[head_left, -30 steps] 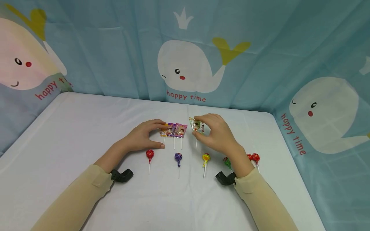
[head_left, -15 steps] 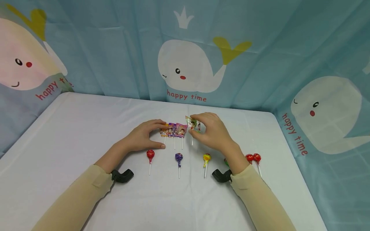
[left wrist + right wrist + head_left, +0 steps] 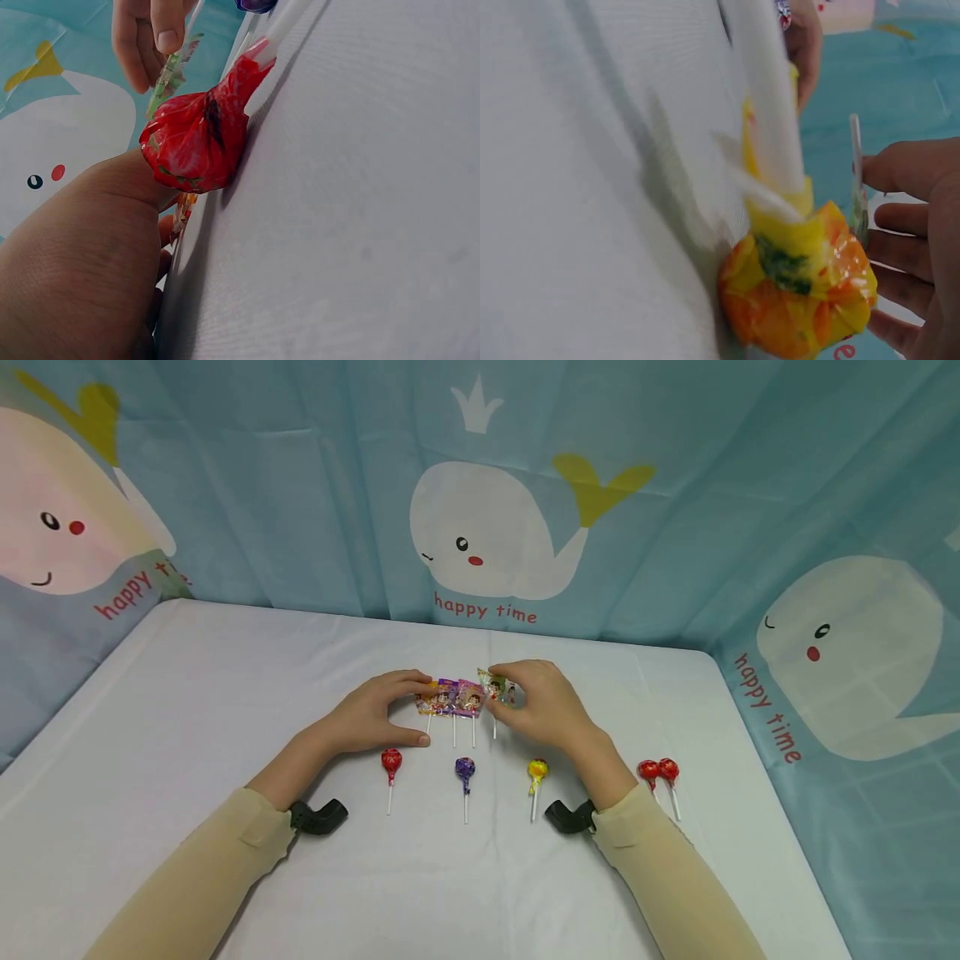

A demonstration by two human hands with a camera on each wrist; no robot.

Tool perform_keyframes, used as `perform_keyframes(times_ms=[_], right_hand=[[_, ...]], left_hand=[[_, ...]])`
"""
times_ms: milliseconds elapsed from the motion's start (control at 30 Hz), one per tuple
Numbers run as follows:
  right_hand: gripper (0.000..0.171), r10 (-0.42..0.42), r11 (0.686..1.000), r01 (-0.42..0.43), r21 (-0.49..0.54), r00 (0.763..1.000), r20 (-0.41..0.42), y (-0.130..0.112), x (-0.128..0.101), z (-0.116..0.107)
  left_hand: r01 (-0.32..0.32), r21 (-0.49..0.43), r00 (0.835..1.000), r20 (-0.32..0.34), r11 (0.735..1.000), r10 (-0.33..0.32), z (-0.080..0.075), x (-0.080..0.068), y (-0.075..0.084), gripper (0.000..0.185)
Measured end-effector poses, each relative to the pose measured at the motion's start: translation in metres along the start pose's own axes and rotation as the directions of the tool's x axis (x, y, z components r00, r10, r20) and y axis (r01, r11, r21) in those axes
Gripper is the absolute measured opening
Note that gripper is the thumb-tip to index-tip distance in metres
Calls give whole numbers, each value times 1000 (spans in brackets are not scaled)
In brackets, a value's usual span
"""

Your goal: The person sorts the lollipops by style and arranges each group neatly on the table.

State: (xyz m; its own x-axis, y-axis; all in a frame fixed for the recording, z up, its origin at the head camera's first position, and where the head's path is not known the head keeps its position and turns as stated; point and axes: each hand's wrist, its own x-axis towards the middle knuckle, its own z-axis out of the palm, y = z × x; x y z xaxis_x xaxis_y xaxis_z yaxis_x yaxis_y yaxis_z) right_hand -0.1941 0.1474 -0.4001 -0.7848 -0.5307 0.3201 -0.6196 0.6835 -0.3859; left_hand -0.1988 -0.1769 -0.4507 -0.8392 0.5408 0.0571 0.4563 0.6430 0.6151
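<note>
My right hand (image 3: 542,703) pinches a flat lollipop in a clear green wrapper (image 3: 495,688), its stick pointing down towards me. Close by on its left, a tight row of flat lollipops lies on the table: pink (image 3: 470,697), purple (image 3: 447,695) and orange (image 3: 424,700). The left hand (image 3: 369,713) rests at the row's left end, index finger touching the orange wrapper and thumb near its stick, apart from the index. In the left wrist view, a round red lollipop (image 3: 199,139) hides part of that hand. A round yellow lollipop (image 3: 802,292) partly blocks the right wrist view.
Nearer me lie round lollipops: red (image 3: 391,761), purple (image 3: 465,768) and yellow (image 3: 537,770). Two more red ones (image 3: 667,768) lie beyond the right forearm. A white cloth (image 3: 225,693) covers the table, with a blue whale-print curtain (image 3: 315,510) behind.
My right hand has carried the green-wrapped lollipop left and slightly down, up to the pink one. Its wrist now hides the round green lollipop. The left hand has stayed put.
</note>
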Motion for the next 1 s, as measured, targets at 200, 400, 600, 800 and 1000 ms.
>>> perform_keyframes(times_ms=[200, 400, 600, 800, 1000], right_hand=[[47, 20, 1000, -19, -21, 999, 38, 1, 1, 7], [48, 49, 997, -45, -61, 997, 65, 2, 0, 14], [49, 48, 996, -42, -75, 996, 81, 3, -1, 18], [50, 67, 994, -57, -90, 992, 105, 3, -2, 20], [48, 66, 993, -54, -105, 991, 114, 3, -2, 23]], left_hand=[[-4, 6, 1000, 3, 1000, 4, 0, -1, 0, 80], [-13, 11, 1000, -2, 1000, 13, 0, -1, 0, 81], [-13, 17, 1000, -6, 1000, 14, 0, -1, 0, 81], [-12, 15, 1000, -6, 1000, 12, 0, -1, 1, 81], [-20, 20, 1000, -10, 1000, 20, 0, -2, 0, 81]])
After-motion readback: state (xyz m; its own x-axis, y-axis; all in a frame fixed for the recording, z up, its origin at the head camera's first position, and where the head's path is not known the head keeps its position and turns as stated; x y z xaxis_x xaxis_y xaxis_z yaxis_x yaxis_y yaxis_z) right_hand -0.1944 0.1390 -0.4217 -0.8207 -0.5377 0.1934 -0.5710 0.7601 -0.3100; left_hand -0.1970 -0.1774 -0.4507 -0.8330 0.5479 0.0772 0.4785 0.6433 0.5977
